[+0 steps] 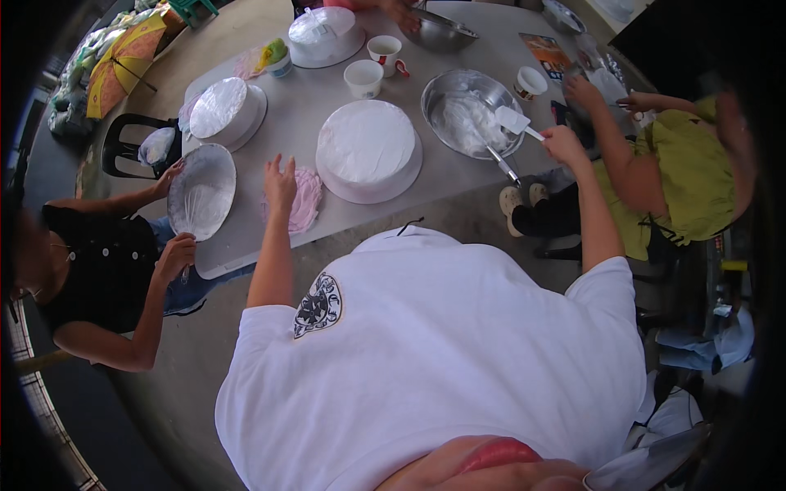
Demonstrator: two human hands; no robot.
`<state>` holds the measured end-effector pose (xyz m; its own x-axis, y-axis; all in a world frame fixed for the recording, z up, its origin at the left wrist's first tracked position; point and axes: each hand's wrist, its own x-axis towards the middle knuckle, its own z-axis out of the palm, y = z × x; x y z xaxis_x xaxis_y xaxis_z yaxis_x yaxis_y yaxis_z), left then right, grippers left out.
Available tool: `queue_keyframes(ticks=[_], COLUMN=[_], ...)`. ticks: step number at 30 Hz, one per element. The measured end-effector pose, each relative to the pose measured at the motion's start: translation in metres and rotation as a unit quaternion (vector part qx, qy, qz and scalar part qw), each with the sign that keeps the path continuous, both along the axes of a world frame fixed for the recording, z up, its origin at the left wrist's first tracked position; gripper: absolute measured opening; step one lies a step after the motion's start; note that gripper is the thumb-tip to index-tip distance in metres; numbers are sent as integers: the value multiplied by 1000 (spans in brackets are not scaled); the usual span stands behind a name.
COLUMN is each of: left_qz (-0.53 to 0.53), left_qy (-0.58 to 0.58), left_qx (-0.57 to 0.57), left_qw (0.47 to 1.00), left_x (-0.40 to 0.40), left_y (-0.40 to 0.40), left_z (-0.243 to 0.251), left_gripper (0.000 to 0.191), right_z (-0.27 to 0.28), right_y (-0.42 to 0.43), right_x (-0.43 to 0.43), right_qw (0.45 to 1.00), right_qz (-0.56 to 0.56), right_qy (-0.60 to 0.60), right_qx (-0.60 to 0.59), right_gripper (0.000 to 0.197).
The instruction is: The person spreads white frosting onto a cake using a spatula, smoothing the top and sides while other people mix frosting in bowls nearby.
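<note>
My right hand (564,146) grips the handle of a white spatula (512,119), whose blade is over the right side of a steel mixing bowl (431,126). White whipped cream (470,119) lies in that bowl, and a metal-handled whisk (503,164) leans out over its near rim. Fingers apart and holding nothing, my left hand (281,184) is raised above a pink ruffled cloth (305,201) on the table. Between my hands stands a round white cake form (367,141) on a wider round base (410,181); neither hand touches it.
At left, a person in black holds a bowl (224,184) and a wire whisk (191,205). Someone in a yellow-green top (694,172) works at right. Two more white cake forms, one at left (218,107) and one at back (322,27), share the table (282,116) with tubs (363,80).
</note>
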<state>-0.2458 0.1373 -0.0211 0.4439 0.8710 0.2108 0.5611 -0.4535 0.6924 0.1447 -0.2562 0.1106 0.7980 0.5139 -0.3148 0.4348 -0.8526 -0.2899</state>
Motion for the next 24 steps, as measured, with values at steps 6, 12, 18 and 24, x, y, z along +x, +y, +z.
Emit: queue_keyframes(ticks=[6,12,18,24], left_qz=[0,-14,-86,-193], left_qy=[13,-73,-239,-158], left_qx=[-5,-160,-327,-305], left_qw=[1000,984,910,919], left_x=[-19,-2,36,49], left_y=[1,-2,-8,14], left_z=[-11,0,4,-14], left_gripper=[48,49,57,49], right_z=[-24,7,21,-15], right_y=[19,18,71,140], right_x=[-18,-31,-98,-181], right_qw=[987,967,935,950], right_qz=[35,-114,-5,236], right_qy=[-131,68,194,37], right_qx=[-90,218,297,200], right_gripper=[26,26,21,26])
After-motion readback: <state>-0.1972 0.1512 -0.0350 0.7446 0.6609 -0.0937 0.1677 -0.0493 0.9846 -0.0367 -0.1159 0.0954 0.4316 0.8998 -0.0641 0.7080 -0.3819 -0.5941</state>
